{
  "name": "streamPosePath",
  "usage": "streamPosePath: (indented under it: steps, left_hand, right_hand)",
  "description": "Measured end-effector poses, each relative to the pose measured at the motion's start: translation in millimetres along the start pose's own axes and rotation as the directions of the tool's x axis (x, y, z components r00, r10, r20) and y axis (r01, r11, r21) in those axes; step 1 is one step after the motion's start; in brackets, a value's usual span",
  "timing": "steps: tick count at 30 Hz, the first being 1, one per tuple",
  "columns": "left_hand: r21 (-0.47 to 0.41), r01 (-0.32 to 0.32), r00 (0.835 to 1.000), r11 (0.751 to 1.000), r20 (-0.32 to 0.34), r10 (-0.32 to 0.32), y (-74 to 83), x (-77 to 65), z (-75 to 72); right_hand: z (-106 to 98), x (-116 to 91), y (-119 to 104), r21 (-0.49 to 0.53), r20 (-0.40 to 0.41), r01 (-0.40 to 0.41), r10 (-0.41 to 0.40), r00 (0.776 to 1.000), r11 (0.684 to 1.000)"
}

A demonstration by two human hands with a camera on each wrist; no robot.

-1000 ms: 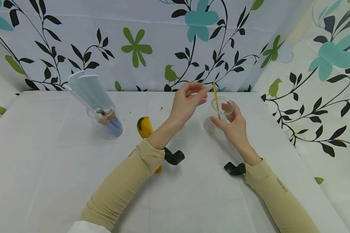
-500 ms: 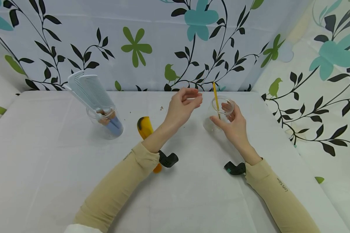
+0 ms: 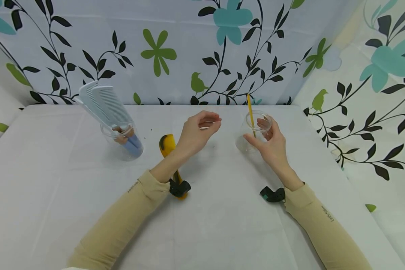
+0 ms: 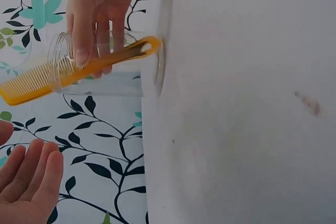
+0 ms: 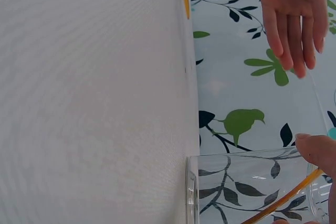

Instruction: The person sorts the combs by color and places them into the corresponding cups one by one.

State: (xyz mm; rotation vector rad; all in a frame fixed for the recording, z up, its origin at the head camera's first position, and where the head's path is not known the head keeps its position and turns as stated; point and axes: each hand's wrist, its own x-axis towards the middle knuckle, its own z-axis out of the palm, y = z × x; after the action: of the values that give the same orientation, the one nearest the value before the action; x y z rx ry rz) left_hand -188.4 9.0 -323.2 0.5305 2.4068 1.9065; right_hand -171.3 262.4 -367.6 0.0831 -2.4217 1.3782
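Note:
My right hand grips a clear glass jar that stands upright at the back right of the table, thumb on the near side and fingers round the far side. A yellow comb leans inside it, handle at the bottom and toothed end above the rim. My left hand hovers left of the jar, fingers loosely extended and holding nothing. Under the left forearm lies a yellow and black long-handled thing, partly hidden by the wrist. The right wrist view shows the left palm facing the jar.
Another glass jar stands at the left with light-blue combs and brown and blue handles in it. The white table ends at a patterned curtain. Black camera mounts sit at both wrists.
My left hand has drawn back from near the yellow comb, moving left and toward me. The right hand and its jar have stayed in place.

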Motion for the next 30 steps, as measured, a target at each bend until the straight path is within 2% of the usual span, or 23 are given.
streamPosePath:
  steps: [7, 16, 23, 30]
  left_hand:
    - [0.068, -0.034, 0.999, 0.997, 0.001, 0.034, -11.6, -6.0, -18.6]
    - [0.141, -0.001, 1.000, 0.990, 0.009, 0.000, -18.2, -13.8, -40.8]
    - [0.257, 0.010, 1.000, 0.966, 0.008, -0.012, -26.4, -16.5, -55.2]
    - [0.348, 0.054, 0.998, 0.936, 0.017, -0.063, -31.5, -19.5, -72.1]
  right_hand:
    - [-0.8, 1.3, -0.4, 0.001, -0.001, 0.007, -0.007, 1.000, 1.000]
    - [-1.7, 2.0, 1.5, 0.017, 0.001, 0.006, -0.006, 1.000, 1.000]
    - [-1.2, 1.9, 2.5, 0.004, 0.004, -0.002, 0.002, 1.000, 1.000]
    - [-1.1, 1.1, 2.1, 0.014, 0.005, -0.002, 0.002, 1.000, 1.000]
